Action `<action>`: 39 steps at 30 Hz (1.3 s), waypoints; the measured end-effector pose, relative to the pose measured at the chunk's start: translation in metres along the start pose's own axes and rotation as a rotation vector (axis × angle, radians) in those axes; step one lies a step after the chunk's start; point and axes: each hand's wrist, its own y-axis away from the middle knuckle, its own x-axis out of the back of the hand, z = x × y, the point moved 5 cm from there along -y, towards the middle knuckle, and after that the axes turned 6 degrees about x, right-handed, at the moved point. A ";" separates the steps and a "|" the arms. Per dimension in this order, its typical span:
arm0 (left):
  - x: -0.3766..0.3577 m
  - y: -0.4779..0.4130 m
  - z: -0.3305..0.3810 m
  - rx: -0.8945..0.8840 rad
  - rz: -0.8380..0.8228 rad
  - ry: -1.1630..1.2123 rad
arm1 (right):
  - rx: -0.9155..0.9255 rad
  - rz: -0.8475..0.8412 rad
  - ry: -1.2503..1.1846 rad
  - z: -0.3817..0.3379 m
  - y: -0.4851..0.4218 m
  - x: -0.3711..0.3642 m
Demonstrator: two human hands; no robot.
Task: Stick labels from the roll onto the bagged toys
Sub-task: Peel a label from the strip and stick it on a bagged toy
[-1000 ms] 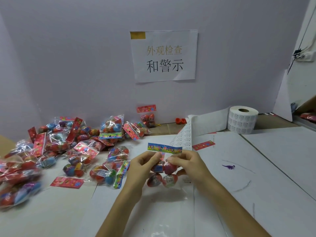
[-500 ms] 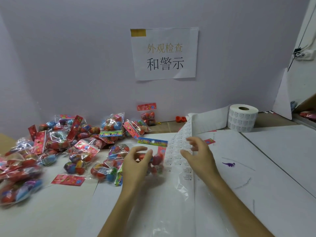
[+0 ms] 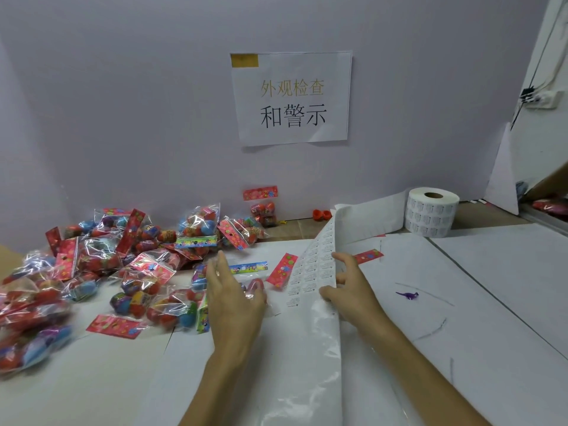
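My left hand (image 3: 235,298) lay flat on one bagged toy (image 3: 255,283), with the fingers straight and close together, pressing it to the table (image 3: 461,302) without gripping it. My right hand (image 3: 352,287) was at the label strip (image 3: 316,265) just beside that bag. Its fingers were spread, the thumb touched the edge of the strip, and I saw no label between the fingertips.

The strip ran back to the label roll (image 3: 431,215), which stood upright near the wall and looked thick. The part of the strip nearest to me was shiny and bare, so I judged that many labels were already used. A big pile of bagged toys (image 3: 138,256) lay at my left. The labels were too small to find on them, so I could not tell which bags were finished. I judged that the bag under my hand was waiting for its label, and that much work was left.
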 end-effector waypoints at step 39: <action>-0.028 0.021 0.021 -0.136 -0.578 0.612 | 0.669 0.047 0.407 -0.038 0.015 -0.007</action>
